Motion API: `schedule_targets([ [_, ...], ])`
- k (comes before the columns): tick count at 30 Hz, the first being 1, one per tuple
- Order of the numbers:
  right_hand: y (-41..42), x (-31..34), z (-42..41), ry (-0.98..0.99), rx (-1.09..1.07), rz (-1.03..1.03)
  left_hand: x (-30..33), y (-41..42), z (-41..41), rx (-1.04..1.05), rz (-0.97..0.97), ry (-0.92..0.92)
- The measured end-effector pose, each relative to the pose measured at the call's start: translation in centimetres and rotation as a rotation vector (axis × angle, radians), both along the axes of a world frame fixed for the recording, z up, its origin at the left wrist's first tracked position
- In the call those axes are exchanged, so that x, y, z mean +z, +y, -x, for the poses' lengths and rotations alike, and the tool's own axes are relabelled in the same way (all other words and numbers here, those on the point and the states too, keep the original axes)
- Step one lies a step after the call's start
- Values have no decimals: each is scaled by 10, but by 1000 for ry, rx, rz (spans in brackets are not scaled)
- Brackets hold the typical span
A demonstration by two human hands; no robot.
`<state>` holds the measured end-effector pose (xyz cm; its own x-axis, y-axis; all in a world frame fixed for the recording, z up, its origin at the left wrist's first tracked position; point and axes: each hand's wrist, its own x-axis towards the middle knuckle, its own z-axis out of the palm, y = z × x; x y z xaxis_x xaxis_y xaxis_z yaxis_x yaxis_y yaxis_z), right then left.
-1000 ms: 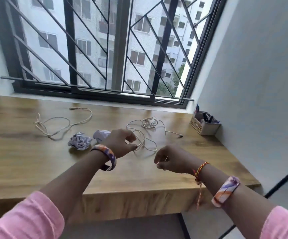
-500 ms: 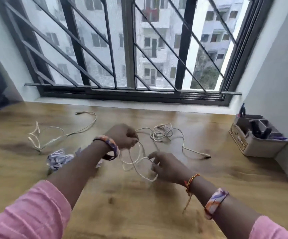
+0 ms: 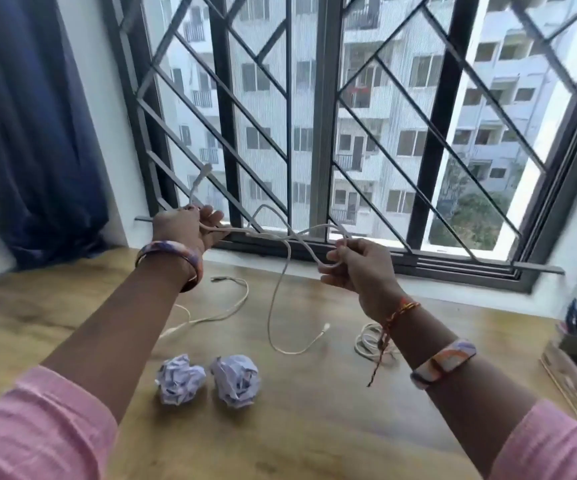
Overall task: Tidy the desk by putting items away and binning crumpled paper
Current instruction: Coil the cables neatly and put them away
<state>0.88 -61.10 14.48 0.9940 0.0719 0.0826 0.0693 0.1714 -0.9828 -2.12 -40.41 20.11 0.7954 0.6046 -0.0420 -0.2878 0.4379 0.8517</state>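
Both hands are raised above the wooden desk (image 3: 72,306), stretching a white cable (image 3: 273,233) between them. The left hand (image 3: 183,230) grips one end, its plug sticking up past the fingers; the right hand (image 3: 359,265) pinches a loop of it, and the rest hangs down to the desk. Two crumpled paper balls (image 3: 180,379) lie near, between the forearms. A second cable (image 3: 224,306) lies farther back, a coiled cable (image 3: 370,341) under the right wrist, and a desk organiser (image 3: 571,362) at far right.

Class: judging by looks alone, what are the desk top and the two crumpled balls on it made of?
Desk top: probably wood or wood-look laminate; brown grain streaks, faint sheen. Crumpled balls: paper, matte, white with bluish marks, sharp creases.
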Motion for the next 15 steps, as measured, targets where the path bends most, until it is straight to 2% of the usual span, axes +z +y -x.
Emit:
schedule_targets([
  [3, 21, 51, -8, -34, -37, -160, 26, 29, -3, -14, 84, -79],
  [6, 48, 100, -18, -76, -19, -286, 52, 53, -3, -82, 52, -125],
  [11, 108, 154, -27, -46, 135, -540, 83, 96, 1, -268, -106, -170],
  [15, 161, 176, -23, -90, 266, -643, 96, 135, 0, -323, -97, -269],
])
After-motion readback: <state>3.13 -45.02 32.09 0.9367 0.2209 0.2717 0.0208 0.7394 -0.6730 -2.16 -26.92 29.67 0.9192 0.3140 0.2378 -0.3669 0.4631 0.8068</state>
